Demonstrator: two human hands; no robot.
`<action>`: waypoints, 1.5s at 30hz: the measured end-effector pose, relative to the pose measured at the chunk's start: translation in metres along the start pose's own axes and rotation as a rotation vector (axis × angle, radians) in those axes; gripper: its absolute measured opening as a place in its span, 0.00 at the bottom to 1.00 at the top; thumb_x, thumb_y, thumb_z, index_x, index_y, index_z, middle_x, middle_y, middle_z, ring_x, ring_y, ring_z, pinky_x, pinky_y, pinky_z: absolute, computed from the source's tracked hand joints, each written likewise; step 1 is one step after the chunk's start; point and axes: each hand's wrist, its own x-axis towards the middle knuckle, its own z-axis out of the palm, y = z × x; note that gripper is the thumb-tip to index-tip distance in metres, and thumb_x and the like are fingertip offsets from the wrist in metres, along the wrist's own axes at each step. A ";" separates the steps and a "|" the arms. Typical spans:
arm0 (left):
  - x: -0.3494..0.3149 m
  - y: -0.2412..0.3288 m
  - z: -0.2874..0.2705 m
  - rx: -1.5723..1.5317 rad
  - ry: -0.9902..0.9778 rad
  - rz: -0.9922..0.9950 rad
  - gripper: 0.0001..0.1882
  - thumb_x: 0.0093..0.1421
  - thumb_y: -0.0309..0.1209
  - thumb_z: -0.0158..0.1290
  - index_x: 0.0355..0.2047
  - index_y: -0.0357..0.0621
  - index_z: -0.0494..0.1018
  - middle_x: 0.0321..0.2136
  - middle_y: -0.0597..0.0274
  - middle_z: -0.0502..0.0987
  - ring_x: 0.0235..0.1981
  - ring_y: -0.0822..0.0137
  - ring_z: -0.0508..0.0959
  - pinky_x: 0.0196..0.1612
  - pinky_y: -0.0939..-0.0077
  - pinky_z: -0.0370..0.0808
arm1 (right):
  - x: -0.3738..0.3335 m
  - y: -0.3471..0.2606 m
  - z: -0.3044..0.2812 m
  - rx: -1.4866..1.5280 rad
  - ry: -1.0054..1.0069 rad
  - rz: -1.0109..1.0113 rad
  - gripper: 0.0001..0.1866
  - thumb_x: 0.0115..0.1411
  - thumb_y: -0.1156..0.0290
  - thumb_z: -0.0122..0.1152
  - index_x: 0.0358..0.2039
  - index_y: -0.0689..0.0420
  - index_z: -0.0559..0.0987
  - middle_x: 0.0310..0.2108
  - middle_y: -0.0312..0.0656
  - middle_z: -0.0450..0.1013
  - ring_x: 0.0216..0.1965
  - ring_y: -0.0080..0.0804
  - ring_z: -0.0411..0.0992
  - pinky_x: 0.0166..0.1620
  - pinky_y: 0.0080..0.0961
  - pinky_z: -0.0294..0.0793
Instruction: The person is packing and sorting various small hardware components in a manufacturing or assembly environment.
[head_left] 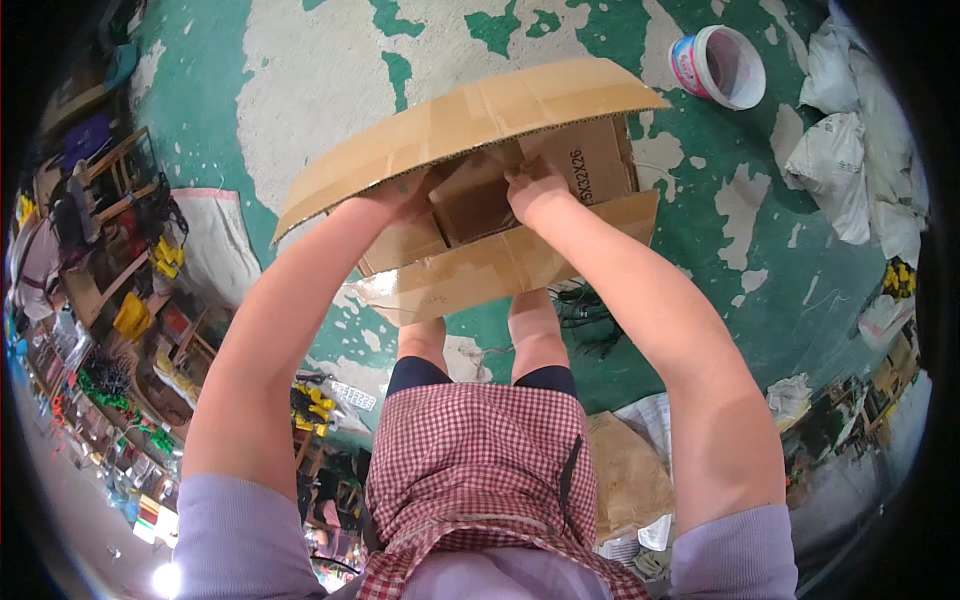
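A brown cardboard box (470, 270) with its flaps spread stands in front of my legs. Its long far flap (470, 115) arches over the opening and shades the inside. Under that flap, my left hand (405, 195) reaches in at the left end, its fingers lost in shadow. My right hand (535, 188) is closed at the inner side of the box, right of the middle; its fingertips and anything in them are hidden. The near flap (510, 265) slopes toward me. Dark brown cardboard shows between my hands.
A white bucket (742, 70) lies tipped at the far right, near white sacks (835, 165). Dark cords (590, 318) lie on the worn green floor behind the box. Left stand cluttered racks (120, 290) and a pale sack (215, 240); flattened cardboard (625, 475) lies beside me at right.
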 end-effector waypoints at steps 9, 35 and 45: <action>-0.026 -0.007 0.045 1.828 0.150 0.526 0.22 0.53 0.45 0.42 0.45 0.49 0.65 0.48 0.57 0.62 0.53 0.60 0.56 0.55 0.65 0.53 | -0.061 0.006 0.006 -0.084 -0.064 0.138 0.18 0.49 0.71 0.48 0.43 0.58 0.70 0.45 0.38 0.66 0.46 0.35 0.64 0.44 0.34 0.66; -0.167 0.024 0.002 1.384 1.115 0.787 0.43 0.46 0.29 0.54 0.59 0.45 0.41 0.41 0.47 0.61 0.42 0.49 0.62 0.47 0.61 0.60 | -0.072 0.127 0.090 0.520 0.695 0.905 0.25 0.51 0.79 0.42 0.52 0.61 0.57 0.51 0.58 0.51 0.53 0.55 0.51 0.53 0.39 0.55; -0.094 0.127 -0.048 1.059 1.362 0.388 0.42 0.50 0.61 0.38 0.57 0.48 0.47 0.52 0.39 0.53 0.54 0.46 0.53 0.54 0.57 0.52 | -0.041 0.108 0.099 1.139 0.718 0.753 0.28 0.47 0.79 0.42 0.52 0.60 0.59 0.50 0.56 0.58 0.53 0.45 0.57 0.54 0.32 0.56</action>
